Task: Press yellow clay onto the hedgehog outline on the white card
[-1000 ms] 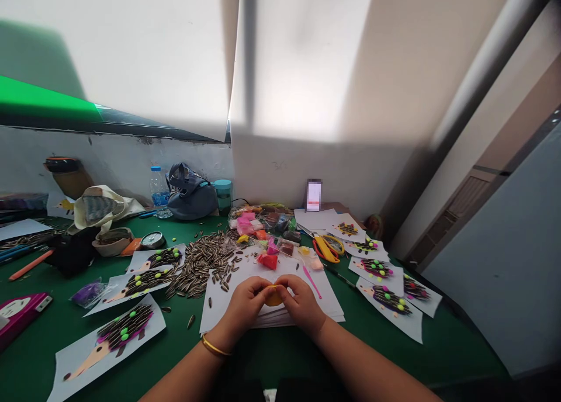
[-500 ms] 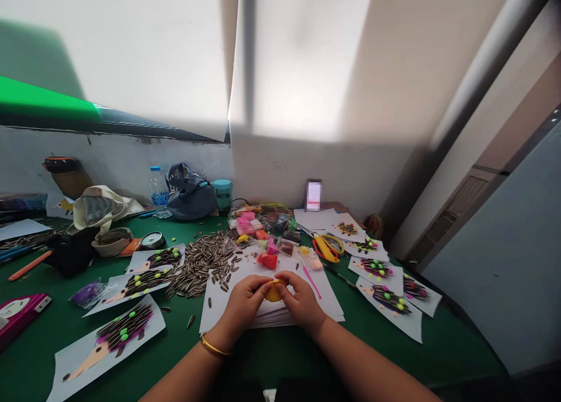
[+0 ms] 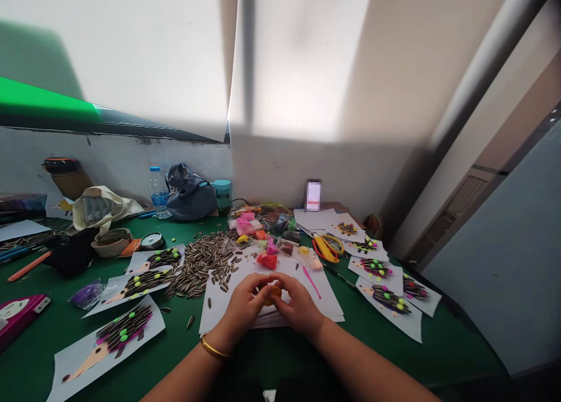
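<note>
Between my two hands is a piece of yellow-orange modelling clay [image 3: 274, 295], partly covered by my fingers. My left hand [image 3: 248, 300], with a gold bangle at its wrist, closes on the clay from the left. From the right my right hand [image 3: 300, 302] grips the same piece, thumb against it. Both hands are over a stack of white paper [image 3: 324, 308]. Just beyond them on the paper lie a red lump of clay [image 3: 267, 261] and a pink modelling tool [image 3: 312, 282].
Sunflower seeds [image 3: 204, 259] are heaped left of the paper. Hedgehog pictures made with seeds lie at left [image 3: 120, 338] and right [image 3: 390, 305]. Bagged coloured clay [image 3: 258, 221], yellow scissors [image 3: 326, 248] and a phone [image 3: 313, 195] are at the back. A water bottle [image 3: 159, 194] stands behind.
My fingers have curled further around the yellow clay, so less of it shows. The hands have stayed in nearly the same place over the paper.
</note>
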Tool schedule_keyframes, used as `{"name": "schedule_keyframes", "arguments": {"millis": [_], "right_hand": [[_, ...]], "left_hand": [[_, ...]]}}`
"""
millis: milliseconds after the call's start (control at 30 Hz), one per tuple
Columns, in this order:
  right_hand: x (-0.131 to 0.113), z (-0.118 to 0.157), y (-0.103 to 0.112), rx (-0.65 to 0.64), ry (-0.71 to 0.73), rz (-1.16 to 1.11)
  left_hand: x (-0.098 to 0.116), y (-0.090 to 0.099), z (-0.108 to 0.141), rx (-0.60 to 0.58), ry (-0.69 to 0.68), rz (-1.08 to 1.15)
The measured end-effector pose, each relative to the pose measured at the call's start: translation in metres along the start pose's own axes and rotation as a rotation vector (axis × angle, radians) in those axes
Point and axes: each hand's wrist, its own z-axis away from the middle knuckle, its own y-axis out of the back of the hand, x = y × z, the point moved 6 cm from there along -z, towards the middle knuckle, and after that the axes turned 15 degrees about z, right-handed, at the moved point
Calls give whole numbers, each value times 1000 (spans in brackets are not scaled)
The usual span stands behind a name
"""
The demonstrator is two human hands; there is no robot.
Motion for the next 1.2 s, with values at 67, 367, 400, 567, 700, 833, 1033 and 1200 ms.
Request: {"name": "schedule_keyframes", "arguments": {"millis": [67,367,400,567,700,833,1033,1200], "right_hand": [[-4,0,0,-5,23,13],[6,0,3,44,-40,-51],[9,0,5,70,-64,-66],[19,-1,3,67,-107,-156],[21,-2,1,65,-142,-243],[22,-2,3,66,-173,-255],[16,-2,3,-1,-128,-309],[18,-4,4,32,-171,-245]], "left_hand": [[-2,-1,1,-11,14,-15],[-5,0,1,12,73,129],[-9,-1,0,15,110,161],[-21,-1,-3,61,230,291],[-19,1,-3,89,257,321],[-16,1,-3,60,264,297],[-14,1,-4,78,230,239],[-13,1,-1,43,123,96]]}}
